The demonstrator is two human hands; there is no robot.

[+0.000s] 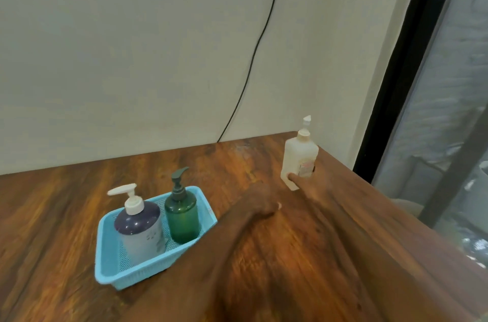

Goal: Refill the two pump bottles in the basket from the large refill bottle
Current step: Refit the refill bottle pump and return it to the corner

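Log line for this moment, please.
right hand grips refill bottle, far right | left hand beside basket, holds nothing, blurred | purple bottle, green bottle in basket, pumps on

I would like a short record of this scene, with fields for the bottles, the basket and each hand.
surface: wooden table
basket: light blue, on the table
inside it: dark bottle with white pump; green bottle with dark pump; both upright
refill bottle: cream, upright, near the far right corner
right hand: grips the refill bottle low
left hand: beside the basket, holds nothing, blurred
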